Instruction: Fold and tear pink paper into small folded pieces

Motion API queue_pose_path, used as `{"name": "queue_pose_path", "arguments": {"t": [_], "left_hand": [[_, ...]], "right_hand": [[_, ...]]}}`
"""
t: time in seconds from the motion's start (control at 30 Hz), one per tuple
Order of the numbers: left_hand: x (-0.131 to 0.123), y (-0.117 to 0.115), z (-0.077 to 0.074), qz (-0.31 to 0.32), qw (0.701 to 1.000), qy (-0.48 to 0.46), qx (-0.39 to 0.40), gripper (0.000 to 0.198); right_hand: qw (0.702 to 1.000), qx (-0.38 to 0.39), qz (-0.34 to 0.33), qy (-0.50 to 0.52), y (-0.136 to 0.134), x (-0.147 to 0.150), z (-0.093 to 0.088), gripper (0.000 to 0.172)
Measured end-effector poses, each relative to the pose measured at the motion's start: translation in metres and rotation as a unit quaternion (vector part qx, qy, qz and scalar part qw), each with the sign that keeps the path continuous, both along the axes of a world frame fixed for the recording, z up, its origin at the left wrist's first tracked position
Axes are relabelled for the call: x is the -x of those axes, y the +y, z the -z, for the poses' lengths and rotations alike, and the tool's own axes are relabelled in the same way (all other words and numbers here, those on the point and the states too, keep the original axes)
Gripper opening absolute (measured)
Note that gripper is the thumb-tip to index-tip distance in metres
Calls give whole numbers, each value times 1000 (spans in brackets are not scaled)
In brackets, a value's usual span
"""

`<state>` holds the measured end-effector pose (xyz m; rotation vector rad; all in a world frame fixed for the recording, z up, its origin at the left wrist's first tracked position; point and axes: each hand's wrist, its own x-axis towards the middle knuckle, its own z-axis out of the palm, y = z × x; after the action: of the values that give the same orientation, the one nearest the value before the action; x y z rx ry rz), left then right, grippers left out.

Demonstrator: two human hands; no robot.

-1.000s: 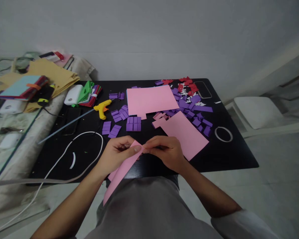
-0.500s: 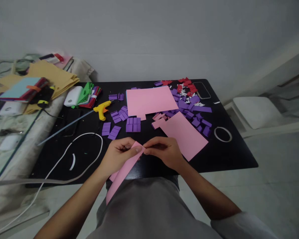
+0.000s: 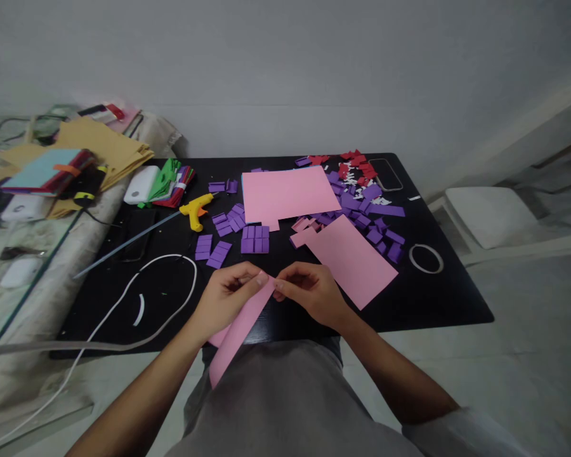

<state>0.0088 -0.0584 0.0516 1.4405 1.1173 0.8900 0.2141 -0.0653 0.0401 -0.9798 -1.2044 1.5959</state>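
A long pink paper strip [image 3: 240, 330] hangs from my hands toward my lap, over the near edge of the black table [image 3: 438, 298]. My left hand [image 3: 226, 295] pinches the strip's top end with thumb and fingers closed. My right hand [image 3: 309, 292] pinches the same end from the right, its fingertips touching the left hand's. Just beyond my right hand lies a pink sheet [image 3: 354, 257] at an angle, and a larger pink sheet [image 3: 288, 190] lies flat further back.
Several purple paper pieces [image 3: 254, 238] and red scraps [image 3: 356, 162] lie scattered on the table. A yellow glue gun [image 3: 195, 206] and a white cable [image 3: 166, 257] are at the left, a tape ring [image 3: 426, 257] at the right. Brown envelopes [image 3: 109, 149] and clutter sit far left.
The strip's folded top has flattened out between my fingers and its lower end has shifted a little right and up. My hands stay in the same spot.
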Motion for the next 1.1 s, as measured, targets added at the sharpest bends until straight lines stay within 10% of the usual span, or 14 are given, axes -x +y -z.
{"name": "queue_pose_path", "arguments": {"t": [0.53,1.1], "left_hand": [[5,-1,5,-48,999,21,-14,22],[15,-4,16,90,990,89,58,28]], "right_hand": [[999,-5,32,-38,-4,-2,4,23],[989,-22,80,-126,4,-4,14,25]]}}
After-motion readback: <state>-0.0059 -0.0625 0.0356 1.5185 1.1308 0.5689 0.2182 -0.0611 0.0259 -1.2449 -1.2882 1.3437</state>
